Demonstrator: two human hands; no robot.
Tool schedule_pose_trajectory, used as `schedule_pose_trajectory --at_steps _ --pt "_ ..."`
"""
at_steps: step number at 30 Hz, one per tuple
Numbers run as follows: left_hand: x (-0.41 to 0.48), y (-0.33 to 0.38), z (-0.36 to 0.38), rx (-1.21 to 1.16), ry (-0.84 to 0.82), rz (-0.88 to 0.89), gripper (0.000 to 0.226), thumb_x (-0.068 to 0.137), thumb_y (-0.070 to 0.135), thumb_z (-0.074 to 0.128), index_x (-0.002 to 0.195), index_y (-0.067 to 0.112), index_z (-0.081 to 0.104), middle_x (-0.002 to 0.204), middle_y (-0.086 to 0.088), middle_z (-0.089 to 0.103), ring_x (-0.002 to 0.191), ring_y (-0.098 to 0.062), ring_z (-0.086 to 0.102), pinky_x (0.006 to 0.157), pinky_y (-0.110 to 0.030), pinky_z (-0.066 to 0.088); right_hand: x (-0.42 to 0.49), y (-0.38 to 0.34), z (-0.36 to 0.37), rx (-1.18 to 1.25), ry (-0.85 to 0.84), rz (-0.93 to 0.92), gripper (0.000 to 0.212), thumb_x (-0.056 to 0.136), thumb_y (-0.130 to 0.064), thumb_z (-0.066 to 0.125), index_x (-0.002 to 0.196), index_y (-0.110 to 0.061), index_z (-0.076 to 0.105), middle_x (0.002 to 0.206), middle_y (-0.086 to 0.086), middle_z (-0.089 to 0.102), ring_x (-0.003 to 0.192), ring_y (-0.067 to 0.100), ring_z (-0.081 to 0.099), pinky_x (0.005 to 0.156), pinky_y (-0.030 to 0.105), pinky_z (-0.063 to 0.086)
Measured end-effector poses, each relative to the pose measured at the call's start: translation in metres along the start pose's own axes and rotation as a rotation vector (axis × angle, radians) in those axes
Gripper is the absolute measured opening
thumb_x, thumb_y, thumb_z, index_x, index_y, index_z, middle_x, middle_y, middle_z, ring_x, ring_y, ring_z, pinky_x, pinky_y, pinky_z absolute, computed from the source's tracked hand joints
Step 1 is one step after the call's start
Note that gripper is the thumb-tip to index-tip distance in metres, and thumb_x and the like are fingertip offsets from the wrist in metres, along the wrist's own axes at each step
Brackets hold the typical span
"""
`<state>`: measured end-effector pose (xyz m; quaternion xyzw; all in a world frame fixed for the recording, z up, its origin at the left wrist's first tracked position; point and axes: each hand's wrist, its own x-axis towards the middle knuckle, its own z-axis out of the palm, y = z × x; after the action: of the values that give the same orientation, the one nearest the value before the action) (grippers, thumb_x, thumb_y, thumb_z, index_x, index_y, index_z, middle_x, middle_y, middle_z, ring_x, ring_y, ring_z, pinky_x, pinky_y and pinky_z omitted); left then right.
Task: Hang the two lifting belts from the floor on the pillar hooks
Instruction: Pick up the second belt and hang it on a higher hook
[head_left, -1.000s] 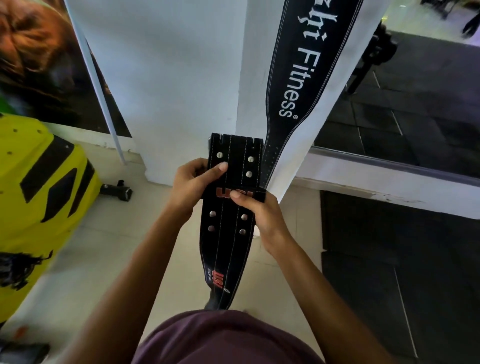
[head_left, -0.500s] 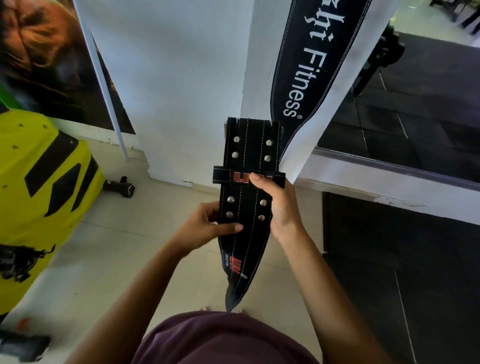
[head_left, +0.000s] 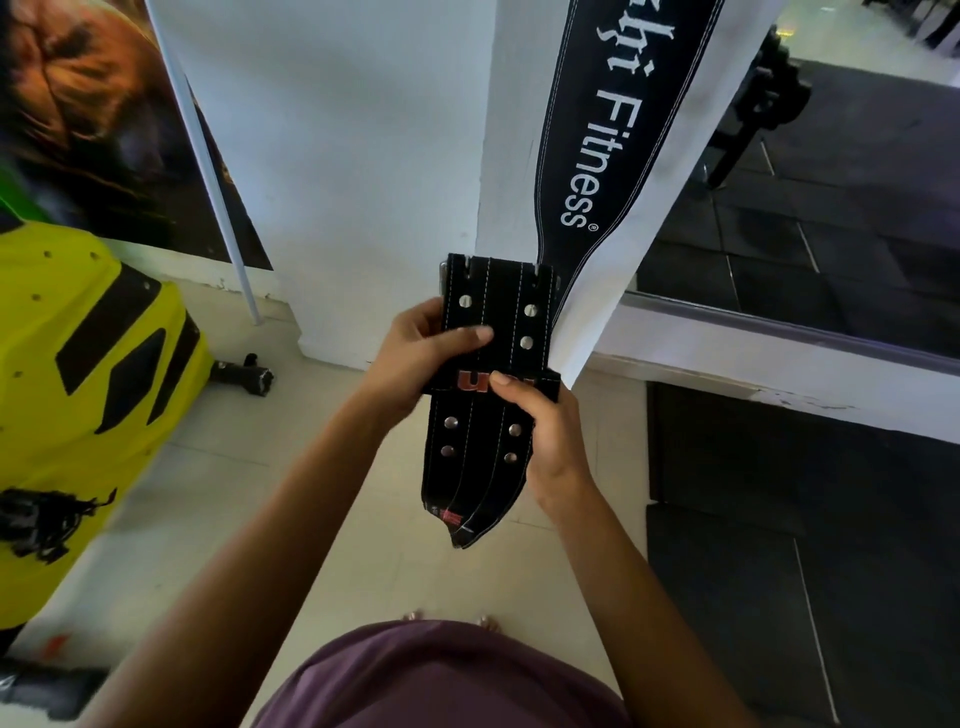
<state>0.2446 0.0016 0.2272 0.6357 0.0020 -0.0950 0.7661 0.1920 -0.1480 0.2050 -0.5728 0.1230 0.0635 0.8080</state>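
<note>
I hold a folded black studded lifting belt (head_left: 485, 457) upright in front of the white pillar (head_left: 395, 156). My left hand (head_left: 415, 353) grips its upper left edge, thumb across the face near the rivets. My right hand (head_left: 545, 431) clasps its right side, thumb on the red-lettered keeper loop. The belt's tapered tip points down at the floor. A second black belt (head_left: 613, 124) with white "Fitness" lettering hangs flat against the pillar's right face, its narrow end just above the held belt. No hook is visible.
A yellow and black machine (head_left: 88, 395) stands at the left, with a dark bar end (head_left: 244, 371) on the tiled floor beside it. Dark rubber mats (head_left: 810, 545) lie to the right, beyond a white ledge (head_left: 779, 364). A poster (head_left: 88, 130) covers the left wall.
My left hand has moved from the belt's lower left side up to its upper left edge. The belt has dropped slightly; my right hand stays on the keeper loop.
</note>
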Motion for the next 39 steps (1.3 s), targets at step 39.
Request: schedule_pose_trajectory --at_steps 39 --pt "0.015 0.088 0.060 -0.168 0.152 0.112 0.046 0.095 0.049 0.044 0.067 0.020 0.066 0.068 0.001 0.062 0.064 -0.016 0.059 0.069 -0.035 0.047 0.018 -0.130 0.021 0.026 -0.029 -0.133 0.038 0.101 -0.033 0.043 0.078 -0.015 0.066 0.067 -0.004 0.073 0.061 0.011 0.071 0.052 0.024 0.053"
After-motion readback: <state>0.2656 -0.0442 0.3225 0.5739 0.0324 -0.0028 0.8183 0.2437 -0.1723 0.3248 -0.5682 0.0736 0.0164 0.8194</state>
